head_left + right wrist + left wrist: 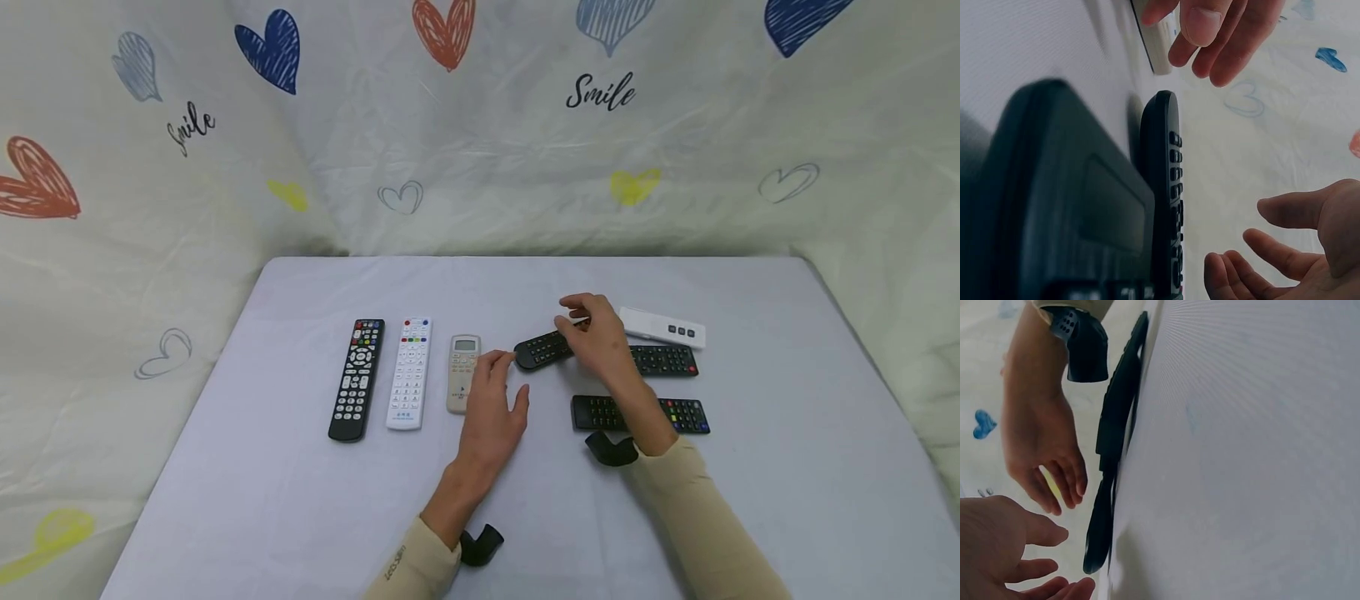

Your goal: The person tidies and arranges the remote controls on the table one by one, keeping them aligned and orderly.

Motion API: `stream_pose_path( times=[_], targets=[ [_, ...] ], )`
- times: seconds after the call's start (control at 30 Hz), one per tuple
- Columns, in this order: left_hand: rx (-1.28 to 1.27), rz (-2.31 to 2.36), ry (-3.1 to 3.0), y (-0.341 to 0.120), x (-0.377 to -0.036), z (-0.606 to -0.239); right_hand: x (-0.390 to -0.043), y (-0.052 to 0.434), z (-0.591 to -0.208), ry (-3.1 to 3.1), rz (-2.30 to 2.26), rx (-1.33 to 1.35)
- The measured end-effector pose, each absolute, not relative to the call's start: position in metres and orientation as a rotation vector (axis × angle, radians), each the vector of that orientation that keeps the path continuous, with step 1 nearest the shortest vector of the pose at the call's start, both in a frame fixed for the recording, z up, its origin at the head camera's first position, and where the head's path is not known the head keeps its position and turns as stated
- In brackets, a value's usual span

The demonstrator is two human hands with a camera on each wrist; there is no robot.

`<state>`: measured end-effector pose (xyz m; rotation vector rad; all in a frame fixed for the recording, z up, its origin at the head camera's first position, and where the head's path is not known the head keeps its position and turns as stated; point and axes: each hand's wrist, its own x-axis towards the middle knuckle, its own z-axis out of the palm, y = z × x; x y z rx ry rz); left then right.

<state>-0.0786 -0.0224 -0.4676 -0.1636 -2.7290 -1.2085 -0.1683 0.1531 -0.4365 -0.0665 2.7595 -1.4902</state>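
A black remote with a rounded end (542, 351) lies slanted on the white table between the two hands. My left hand (491, 421) is beside its rounded end, fingers loosely bent and thumb apart, nothing held. Just left of those fingers is a beige remote with a small screen (459, 390), partly covered by the hand. Over the slanted remote's far end hovers my right hand (600, 340), hiding that end. Seen in the right wrist view, the right hand's fingers (1275, 250) are spread from the thumb, with a gap to the slanted remote (1163, 134).
Farther left lie a black remote (356, 380) and a white remote (409, 373), both upright in view. At right are a white remote (660, 327), a black remote (666, 361) just below it, and another black remote (684, 416) partly under the right forearm. A heart-printed cloth (495, 158) hangs behind.
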Motion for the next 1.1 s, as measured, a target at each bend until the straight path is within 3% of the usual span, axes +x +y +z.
stream_pose_path(
  times=[1.1],
  targets=[
    [-0.127,-1.272,-2.844,-0.009,-0.09,-0.471,-0.169,0.186,-0.442,2.938,-1.279,0.126]
  ],
)
